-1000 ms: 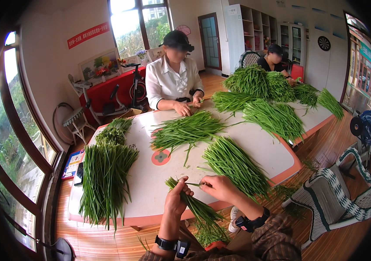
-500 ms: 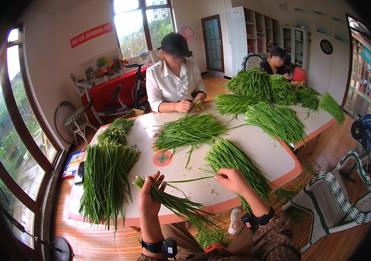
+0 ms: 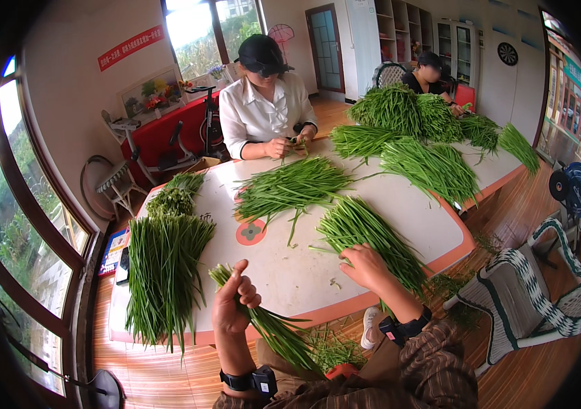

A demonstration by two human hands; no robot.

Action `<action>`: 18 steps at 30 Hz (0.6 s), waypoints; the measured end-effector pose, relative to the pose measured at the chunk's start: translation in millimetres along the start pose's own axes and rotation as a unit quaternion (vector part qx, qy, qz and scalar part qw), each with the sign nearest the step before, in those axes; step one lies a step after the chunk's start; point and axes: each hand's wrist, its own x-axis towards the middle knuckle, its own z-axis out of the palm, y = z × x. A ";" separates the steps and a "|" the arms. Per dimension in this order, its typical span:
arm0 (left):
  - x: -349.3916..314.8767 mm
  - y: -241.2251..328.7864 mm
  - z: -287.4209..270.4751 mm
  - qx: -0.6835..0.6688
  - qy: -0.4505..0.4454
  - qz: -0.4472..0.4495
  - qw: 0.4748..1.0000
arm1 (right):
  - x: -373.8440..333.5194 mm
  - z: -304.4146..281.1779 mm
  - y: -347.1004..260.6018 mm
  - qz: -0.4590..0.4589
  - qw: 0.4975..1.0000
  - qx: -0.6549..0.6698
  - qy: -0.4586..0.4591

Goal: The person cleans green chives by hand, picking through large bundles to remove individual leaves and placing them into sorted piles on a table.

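Note:
My left hand (image 3: 234,300) is closed round a small bunch of garlic chives (image 3: 273,330), its thumb pointing up. Pale cut ends stick out above the fist, and the green leaves hang down to the right over my lap. My right hand (image 3: 365,264), fingers bent and pinched together, is at the near left side of a larger pile of garlic chives (image 3: 372,235) on the table. A thick pile of garlic chives (image 3: 167,273) lies at the table's left, leaves over the near edge. Another pile (image 3: 294,187) lies in the middle.
The white table (image 3: 270,255) has an orange border. Across it a person in a white shirt (image 3: 270,116) handles stalks; another person (image 3: 426,85) sits far right beside heaped chives (image 3: 389,112). A woven chair (image 3: 508,313) stands at right. Loose trimmings (image 3: 334,347) lie below the table edge.
The single stalk stretched between my hands is gone from there. My right hand has moved up and slightly right onto the pile. My left fingers have closed tighter round the bunch.

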 end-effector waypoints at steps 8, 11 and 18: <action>19.7 -61.5 11.5 0.021 0.018 -0.126 0.992 | 23.8 31.2 12.7 0.043 0.983 -0.179 -0.027; 20.2 -72.2 -1.8 0.004 0.045 -0.140 0.989 | 24.2 27.1 0.6 0.028 0.995 -0.097 -0.001; 32.6 -88.8 0.1 0.000 0.090 -0.108 0.990 | -3.7 -2.1 -50.0 -0.010 0.982 0.186 0.019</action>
